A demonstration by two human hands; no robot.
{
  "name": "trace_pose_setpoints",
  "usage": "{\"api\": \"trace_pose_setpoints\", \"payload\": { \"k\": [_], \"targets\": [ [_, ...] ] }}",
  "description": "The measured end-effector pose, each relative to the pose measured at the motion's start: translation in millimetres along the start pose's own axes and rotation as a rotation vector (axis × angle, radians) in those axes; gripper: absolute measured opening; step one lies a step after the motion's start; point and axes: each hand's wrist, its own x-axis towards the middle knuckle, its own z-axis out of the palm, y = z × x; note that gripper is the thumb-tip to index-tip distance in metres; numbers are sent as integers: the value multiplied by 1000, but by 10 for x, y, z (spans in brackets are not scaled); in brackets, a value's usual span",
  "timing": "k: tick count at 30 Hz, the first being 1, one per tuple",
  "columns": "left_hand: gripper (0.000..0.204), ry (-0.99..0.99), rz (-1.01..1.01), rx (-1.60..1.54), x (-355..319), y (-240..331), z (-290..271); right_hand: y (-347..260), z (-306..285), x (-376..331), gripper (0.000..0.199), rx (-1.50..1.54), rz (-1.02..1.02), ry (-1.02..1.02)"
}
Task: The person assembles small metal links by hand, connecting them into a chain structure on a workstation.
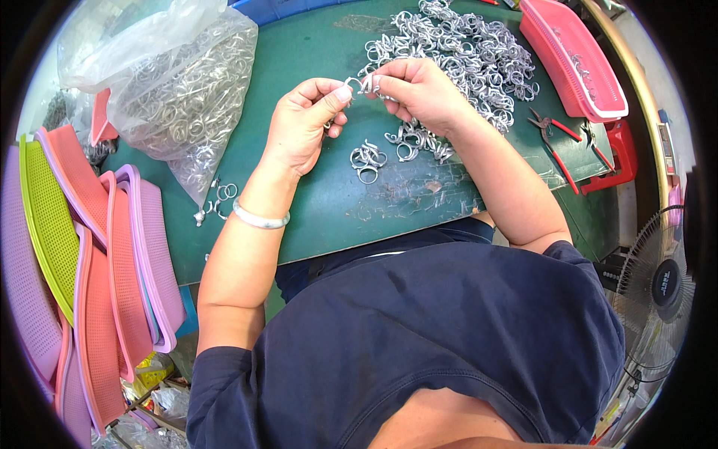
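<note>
Above the far part of a green desk [314,217], small silver metal rings [353,80] are held up between a person's two bare hands. The left hand [303,123] pinches one side between thumb and curled fingers; the fingers of the right hand [422,90] grasp the other side, the fingertips of both hands nearly meeting. How many rings are held is too small to tell. Just below the hands, a small cluster [368,159] of similar rings lies on the desk. Beyond the right hand spreads a large heap [471,52] of them. To the left stands a clear plastic bag [194,93] full of rings, a few loose ones [226,191] beside its lower corner. To the right are a pink basket [574,56] and red-handled pliers [559,153]. At the far left, purple, green and coral baskets [52,217] are stacked; at the far right is a fan [666,284].
</note>
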Motion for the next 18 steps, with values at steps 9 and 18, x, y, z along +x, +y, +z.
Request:
{"api": "trace_pose_setpoints", "payload": {
  "k": [9,18],
  "targets": [
    [13,87,135,193,-15,-15,77,-32,5,15,16,-93,45,26],
    [12,136,216,245,-28,-60,111,-73,12,4,17,-78,72,23]
  ]
}}
